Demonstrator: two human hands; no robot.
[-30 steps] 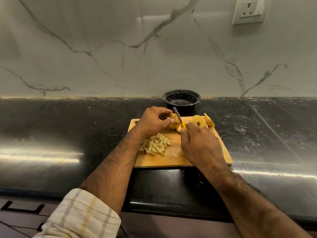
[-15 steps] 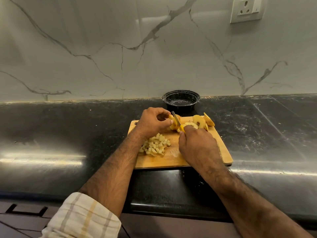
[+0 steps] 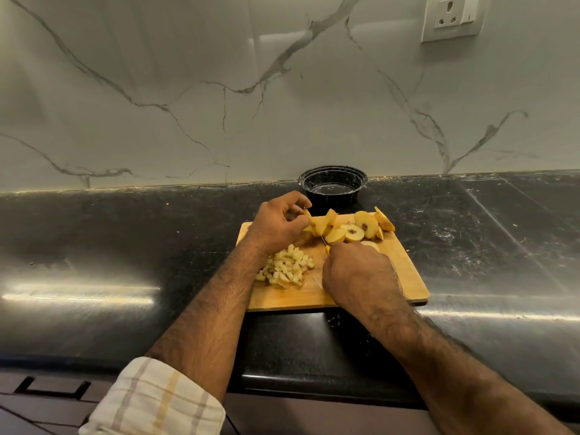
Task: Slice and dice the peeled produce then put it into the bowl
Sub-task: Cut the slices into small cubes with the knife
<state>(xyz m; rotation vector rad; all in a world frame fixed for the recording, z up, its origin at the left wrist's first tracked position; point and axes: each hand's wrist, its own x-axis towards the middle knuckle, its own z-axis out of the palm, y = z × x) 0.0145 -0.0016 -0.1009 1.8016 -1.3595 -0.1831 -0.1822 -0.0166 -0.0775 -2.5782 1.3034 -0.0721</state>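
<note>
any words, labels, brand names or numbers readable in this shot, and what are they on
No readable text anywhere.
Wall socket plate: no lettering shows; only the pin holes and a small mark on the switch, too small to read.
Black bowl: no label visible.
Cutting board: bare wood, no print.
Knife in the right hand: almost hidden, no marking visible.

This is a home kitchen, with a shiny black counter (image 3: 125, 246), a marble wall (image 3: 188, 89), a wall plug (image 3: 452, 17) and a wooden cutting board (image 3: 405, 271).

Black bowl (image 3: 332, 183), yellow slices (image 3: 353, 232), white-veined marble wall (image 3: 188, 89)
</note>
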